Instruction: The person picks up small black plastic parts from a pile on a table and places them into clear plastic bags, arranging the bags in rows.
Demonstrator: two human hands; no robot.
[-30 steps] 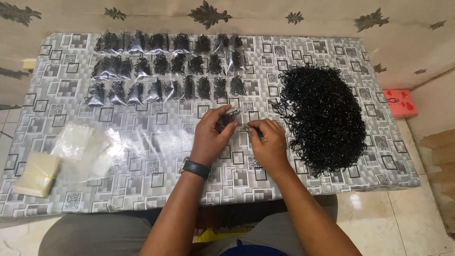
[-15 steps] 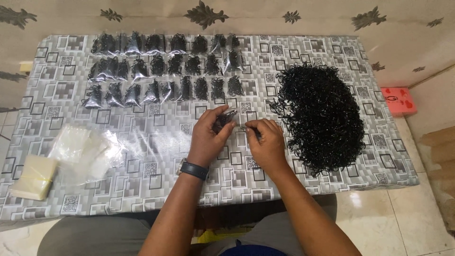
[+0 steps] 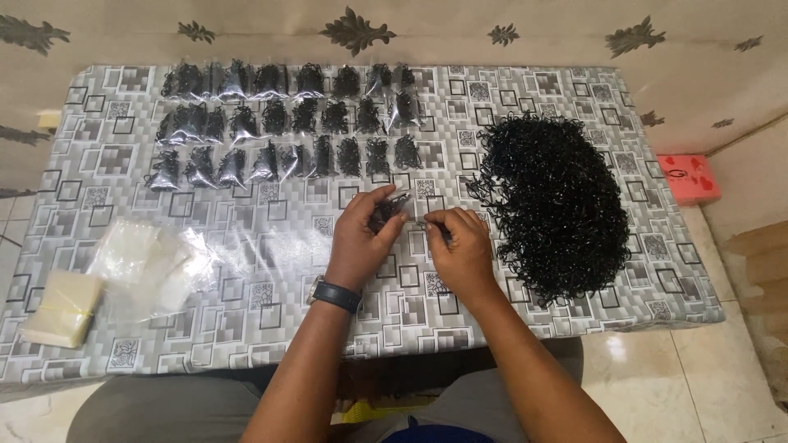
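Two hands meet near the middle of the table (image 3: 246, 344), which is covered in a grey cloth printed with squares. The left hand (image 3: 361, 238), a dark watch (image 3: 336, 295) on its wrist, has its fingers curled round a small clear bag (image 3: 387, 212) stuffed with thin black loops, a dark, tangled little bunch showing through shiny plastic. The right hand (image 3: 461, 246) sits just beside it, fingertips pinched together at the bag's edge, though what they grip is too small to make out. Right of the hands spreads a big glossy heap of loose black loops (image 3: 554, 205). Across the far side lie three rows of filled bags (image 3: 287, 123), each with its own dark clump. On the left rest a pile of empty clear bags (image 3: 152, 262) and a banded stack of them (image 3: 59, 308).
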